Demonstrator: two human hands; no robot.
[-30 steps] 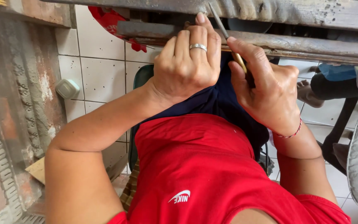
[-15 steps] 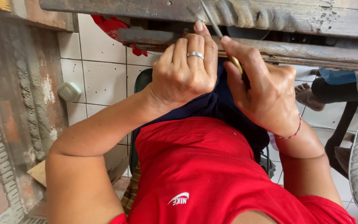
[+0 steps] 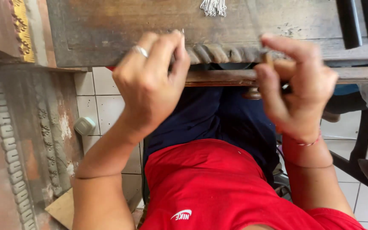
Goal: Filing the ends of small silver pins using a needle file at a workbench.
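My left hand [image 3: 150, 85], with a ring on one finger, is closed with its fingertips pinched at the carved rope moulding [image 3: 218, 53] on the edge of a worn wooden board [image 3: 120, 30]. A thin metal tip [image 3: 183, 30] shows just above those fingertips. My right hand [image 3: 297, 91] is closed on a brown wooden tool handle [image 3: 277, 64], held against the same moulding further right. The tool's working end is hidden by my fingers. Below the hands are my red shirt [image 3: 218, 187] and dark blue trousers.
A bunch of thin metal pins [image 3: 213, 6] lies on the board above the hands. Dark tool handles [image 3: 358, 21] lie at the top right. A carved wooden frame [image 3: 26, 140] stands at the left. On the tiled floor [image 3: 103, 106] is a small white round object [image 3: 84, 125]; dark furniture legs [image 3: 358, 145] stand at the right.
My hands have moved apart along the moulding; before, they were close together around a thin metal tool. The view has tilted up, so the board's top face now shows.
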